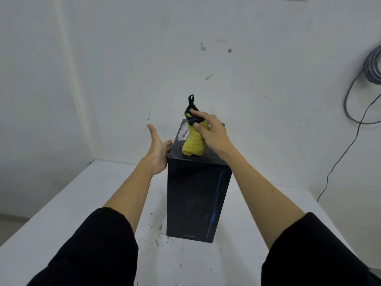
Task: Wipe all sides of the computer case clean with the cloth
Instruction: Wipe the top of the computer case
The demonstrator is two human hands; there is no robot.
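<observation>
- Right hand (208, 131) pinched the yellow cloth (193, 141) near its black-trimmed upper end, lifted; the cloth's lower end touched the case top.
- Left hand (157, 150) was spread flat against the upper left side of the computer case (195, 199), thumb up, bracing, holding nothing.
- Case stood upright on the white table (86, 203), near the middle.
- Judgement: the top looked like the side in hand. Best to bunch the cloth flat into the palm, then stroke front to back and keep the left hand bracing so the tall case didn't tip.
- Room: open table on both sides; wall (123, 58) close behind, so the rear likely needs the case turned.
- Cable (350, 141) hung on the right, well apart.
</observation>
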